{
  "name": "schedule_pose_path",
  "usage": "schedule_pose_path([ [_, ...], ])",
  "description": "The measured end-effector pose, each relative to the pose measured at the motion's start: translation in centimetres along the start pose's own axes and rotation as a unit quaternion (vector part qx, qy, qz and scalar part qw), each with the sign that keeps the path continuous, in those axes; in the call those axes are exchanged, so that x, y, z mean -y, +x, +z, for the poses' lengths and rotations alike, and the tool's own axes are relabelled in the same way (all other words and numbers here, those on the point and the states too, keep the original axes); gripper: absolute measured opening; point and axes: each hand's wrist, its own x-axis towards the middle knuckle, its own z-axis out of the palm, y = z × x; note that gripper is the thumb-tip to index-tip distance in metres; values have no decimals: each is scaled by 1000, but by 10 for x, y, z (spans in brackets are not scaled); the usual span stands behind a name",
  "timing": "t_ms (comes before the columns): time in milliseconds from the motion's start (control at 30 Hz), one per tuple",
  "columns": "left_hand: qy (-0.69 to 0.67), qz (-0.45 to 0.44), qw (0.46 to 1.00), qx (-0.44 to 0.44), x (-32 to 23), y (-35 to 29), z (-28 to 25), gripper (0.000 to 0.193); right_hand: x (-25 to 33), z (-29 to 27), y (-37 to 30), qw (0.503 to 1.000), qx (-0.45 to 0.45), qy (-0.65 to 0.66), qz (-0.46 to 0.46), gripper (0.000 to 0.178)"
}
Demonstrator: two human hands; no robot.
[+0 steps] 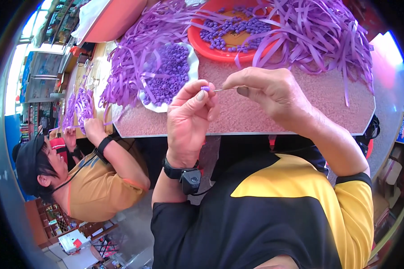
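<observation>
Over the front part of the table, my left hand [186, 116] is closed, pinching a small purple bead [205, 88] between thumb and fingertips. To its right, my right hand [278, 92] pinches a thin metal needle [221, 90] between thumb and forefinger. The needle's far end meets the bead; whether it passes through cannot be made out. Just beyond my left hand stands a white scalloped bowl [195, 67] full of purple beads [170, 74]. Farther back, a red tray [238, 57] holds more beads [217, 43].
Purple ribbons lie in a heap [312, 38] at the back right and another [125, 67] at the left, some crossing the bowl. An orange-red basin [114, 20] stands at the far left of the pink table [251, 119]. A co-worker [94, 193] beside me handles purple ribbons [83, 107].
</observation>
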Motion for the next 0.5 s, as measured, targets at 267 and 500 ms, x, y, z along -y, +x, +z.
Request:
schedule_pose_path([
  [267, -120, -32, 992, -21, 19, 8, 10, 21, 1, -5, 1, 999, -21, 7, 30, 28],
  [500, -37, -44, 997, -50, 32, 7, 26, 21, 7, -5, 1, 998, -24, -18, 58, 25],
])
